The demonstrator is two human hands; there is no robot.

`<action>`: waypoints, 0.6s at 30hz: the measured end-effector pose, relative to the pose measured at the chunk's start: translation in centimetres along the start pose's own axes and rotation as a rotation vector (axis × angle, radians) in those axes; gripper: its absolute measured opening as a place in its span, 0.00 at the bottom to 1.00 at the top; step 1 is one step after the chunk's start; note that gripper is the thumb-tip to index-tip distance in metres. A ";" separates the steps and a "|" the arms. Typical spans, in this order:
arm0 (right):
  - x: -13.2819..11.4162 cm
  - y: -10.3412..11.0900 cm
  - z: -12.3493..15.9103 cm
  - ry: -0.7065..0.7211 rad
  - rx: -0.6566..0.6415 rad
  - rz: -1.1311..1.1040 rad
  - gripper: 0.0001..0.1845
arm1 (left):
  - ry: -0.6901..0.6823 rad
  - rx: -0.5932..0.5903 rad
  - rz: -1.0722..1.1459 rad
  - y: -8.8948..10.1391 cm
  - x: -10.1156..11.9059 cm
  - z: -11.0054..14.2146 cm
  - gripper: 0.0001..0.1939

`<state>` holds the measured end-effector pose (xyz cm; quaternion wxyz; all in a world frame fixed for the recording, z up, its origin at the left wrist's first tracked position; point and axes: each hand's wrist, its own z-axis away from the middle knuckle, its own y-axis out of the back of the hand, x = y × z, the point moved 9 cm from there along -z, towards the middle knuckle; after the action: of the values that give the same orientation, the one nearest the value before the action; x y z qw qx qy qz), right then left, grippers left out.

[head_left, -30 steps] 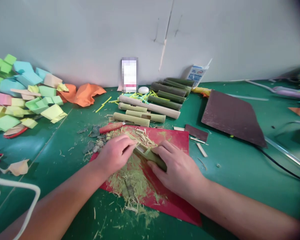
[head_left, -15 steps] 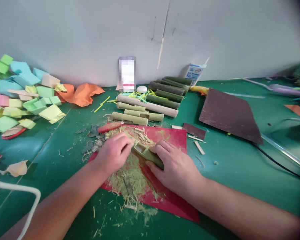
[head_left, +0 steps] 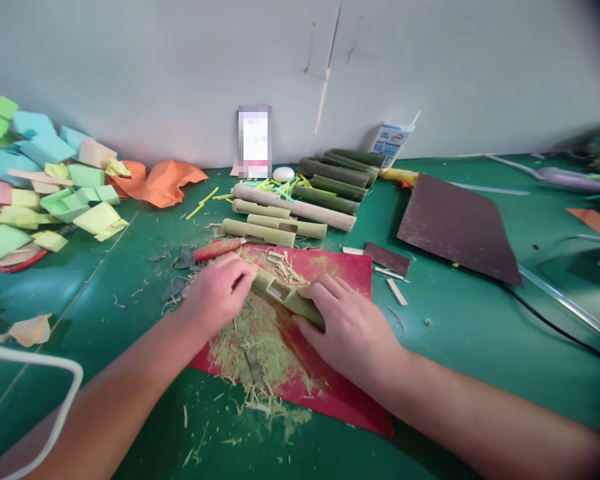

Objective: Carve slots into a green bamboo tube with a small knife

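Observation:
A green bamboo tube [head_left: 264, 283] with a rectangular notch cut in its upper side lies slantwise over a red sheet [head_left: 347, 267]. My right hand [head_left: 353, 327] is wrapped round its near right end. At the far left end, my left hand [head_left: 217, 287] is closed with curled fingers against the tube; whatever they pinch is hidden. Greenish dust and shavings [head_left: 260, 360] cover much of the sheet below. A red-handled tool [head_left: 219, 249] lies just beyond my left hand, its working end partly among the shavings.
Notched pale bamboo tubes [head_left: 257, 233] and darker uncut ones [head_left: 325, 200] lie in a row behind. A phone [head_left: 255, 143] and a drink carton [head_left: 391, 143] stand by the wall. Folded coloured papers [head_left: 45, 157] heap at left; a large brown sheet [head_left: 457, 227] lies right.
My left hand has slid leftward along the tube, away from the notch, baring more of its surface. My right hand keeps its hold, and the tube has hardly moved.

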<state>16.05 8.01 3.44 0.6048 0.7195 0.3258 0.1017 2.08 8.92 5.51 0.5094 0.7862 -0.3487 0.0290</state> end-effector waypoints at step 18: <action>-0.2 0.1 -0.3 0.023 -0.022 -0.021 0.10 | 0.008 -0.035 0.044 -0.2 -0.2 -0.1 0.06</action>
<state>15.77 8.17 3.71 0.6101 0.7080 0.3390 0.1072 2.12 9.18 5.31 0.5237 0.7693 -0.3641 0.0373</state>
